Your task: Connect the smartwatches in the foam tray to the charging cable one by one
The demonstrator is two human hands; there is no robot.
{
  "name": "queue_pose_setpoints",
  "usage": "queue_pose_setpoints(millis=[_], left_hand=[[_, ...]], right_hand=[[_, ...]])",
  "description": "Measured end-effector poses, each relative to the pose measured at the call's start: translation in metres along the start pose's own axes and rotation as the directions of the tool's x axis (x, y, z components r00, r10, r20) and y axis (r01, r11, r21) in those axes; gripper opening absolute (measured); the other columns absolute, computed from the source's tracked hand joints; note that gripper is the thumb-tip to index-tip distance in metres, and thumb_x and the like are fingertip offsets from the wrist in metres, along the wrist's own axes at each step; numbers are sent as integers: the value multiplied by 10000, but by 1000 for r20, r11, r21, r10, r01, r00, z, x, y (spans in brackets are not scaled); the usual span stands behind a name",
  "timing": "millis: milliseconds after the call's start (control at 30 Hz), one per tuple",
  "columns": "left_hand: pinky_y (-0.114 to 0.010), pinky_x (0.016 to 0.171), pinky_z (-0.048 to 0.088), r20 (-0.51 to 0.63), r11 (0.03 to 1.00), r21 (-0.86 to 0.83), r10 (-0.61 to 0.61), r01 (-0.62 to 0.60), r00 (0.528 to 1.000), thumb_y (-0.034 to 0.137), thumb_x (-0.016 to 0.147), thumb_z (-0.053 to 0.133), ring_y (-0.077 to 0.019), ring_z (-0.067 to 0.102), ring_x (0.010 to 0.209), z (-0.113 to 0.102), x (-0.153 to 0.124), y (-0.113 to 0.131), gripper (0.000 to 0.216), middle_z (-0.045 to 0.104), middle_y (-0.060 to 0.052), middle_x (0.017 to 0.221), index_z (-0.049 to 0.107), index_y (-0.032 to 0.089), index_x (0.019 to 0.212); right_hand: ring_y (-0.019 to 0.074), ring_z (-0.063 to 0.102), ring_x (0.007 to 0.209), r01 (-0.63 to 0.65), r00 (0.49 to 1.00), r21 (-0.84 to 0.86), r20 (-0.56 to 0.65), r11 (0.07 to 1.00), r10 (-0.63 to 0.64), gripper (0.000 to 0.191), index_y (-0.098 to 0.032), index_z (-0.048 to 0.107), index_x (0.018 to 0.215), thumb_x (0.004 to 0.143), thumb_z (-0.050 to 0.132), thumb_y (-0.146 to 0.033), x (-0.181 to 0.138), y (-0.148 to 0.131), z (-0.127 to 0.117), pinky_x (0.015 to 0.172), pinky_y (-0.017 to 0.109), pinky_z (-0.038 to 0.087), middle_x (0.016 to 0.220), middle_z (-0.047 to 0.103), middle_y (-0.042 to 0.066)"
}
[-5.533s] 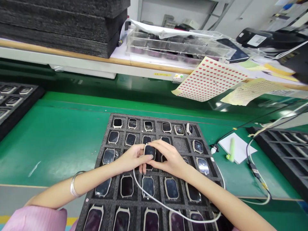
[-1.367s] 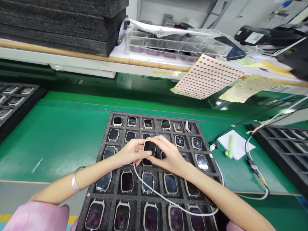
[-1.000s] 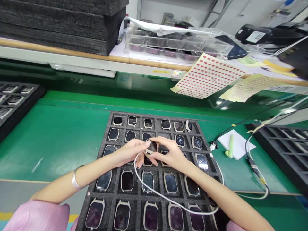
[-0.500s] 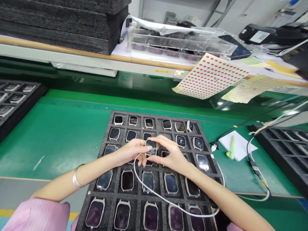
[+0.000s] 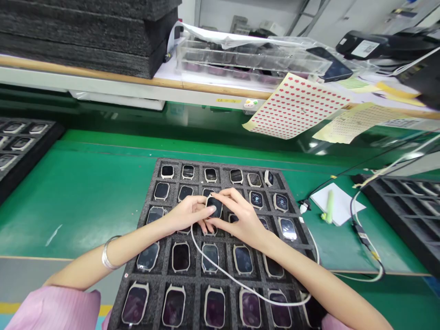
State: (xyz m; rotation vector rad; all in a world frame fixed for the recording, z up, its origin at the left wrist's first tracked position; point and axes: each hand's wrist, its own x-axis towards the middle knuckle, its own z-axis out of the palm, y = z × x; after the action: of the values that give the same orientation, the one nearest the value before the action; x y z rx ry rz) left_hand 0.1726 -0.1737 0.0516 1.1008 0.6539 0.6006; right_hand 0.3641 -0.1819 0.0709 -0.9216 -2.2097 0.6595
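Note:
Above the middle of a black foam tray point(image 5: 165, 256), both hands hold one smartwatch case point(image 5: 215, 207) with a dark screen facing up. My left hand point(image 5: 192, 213) is closed at its left side, the thumb at the screen's lower edge. My right hand point(image 5: 240, 217) pinches it from the right between thumb and fingertips. A white cable point(image 5: 233, 278) runs up to my left fingers; its end is hidden there. Strapless watch cases, such as a dark one point(image 5: 181, 256) below the hands, sit in the tray's compartments; a few screens in the right columns are lit.
More foam trays stand at the far left point(image 5: 32, 153) and right point(image 5: 398, 206). White paper with a green-handled tool point(image 5: 330, 206) and black cables lie right of the tray. Across the back runs a shelf point(image 5: 113, 85) with stacked foam, clear plastic trays and hanging sticker sheets point(image 5: 295, 107).
The camera view has shifted slightly. Both hands keep hold of the watch case, which is tilted a little differently, with small finger movements.

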Motion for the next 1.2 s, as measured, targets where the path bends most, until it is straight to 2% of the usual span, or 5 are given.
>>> queue_pose_setpoints(millis=[333, 433, 600, 967, 1200], left_hand=[[-207, 396, 105, 70, 975, -186, -109, 121, 992, 539, 887, 489, -25, 268, 414, 1, -3, 10, 429, 554, -46, 738, 526, 113, 846], [-213, 399, 93, 75, 965, -221, -127, 141, 989, 550, 875, 502, -25, 273, 423, 1, -3, 10, 440, 547, -53, 765, 528, 112, 831], [-200, 373, 99, 50, 971, -201, -119, 126, 992, 584, 854, 506, -51, 306, 405, 0, -2, 6, 453, 452, 18, 581, 517, 132, 829], [-188, 347, 131, -36, 997, 59, -55, 57, 998, 580, 847, 508, -51, 255, 331, 1, -3, 4, 440, 384, 74, 412, 486, 156, 732], [-177, 393, 234, -69, 995, 94, -26, 33, 997, 507, 769, 656, -43, 366, 417, 4, -2, 3, 406, 527, 25, 598, 563, 114, 810]], right_hand=[[196, 546, 717, -180, 979, 91, -79, 980, 187, 224, -158, 645, 1027, 839, 679, -275, 9, 1, -7, 663, 329, 469, 846, 593, 48], [217, 566, 828, -118, 983, 83, -128, 989, 128, 272, -164, 629, 1083, 840, 686, -272, 9, 1, -9, 753, 348, 473, 945, 597, 68], [259, 541, 1035, -8, 1000, 54, 18, 999, 7, 419, -181, 564, 1221, 849, 696, -322, 6, 4, -7, 894, 400, 455, 1106, 553, 107], [266, 571, 1012, -11, 993, -48, 118, 999, 17, 423, -180, 529, 1253, 886, 643, -355, 4, 5, -8, 884, 420, 492, 1105, 575, 111], [257, 589, 1004, -5, 994, -60, 105, 998, 11, 408, -173, 522, 1252, 885, 636, -307, 2, 1, -7, 868, 392, 512, 1119, 579, 108]])
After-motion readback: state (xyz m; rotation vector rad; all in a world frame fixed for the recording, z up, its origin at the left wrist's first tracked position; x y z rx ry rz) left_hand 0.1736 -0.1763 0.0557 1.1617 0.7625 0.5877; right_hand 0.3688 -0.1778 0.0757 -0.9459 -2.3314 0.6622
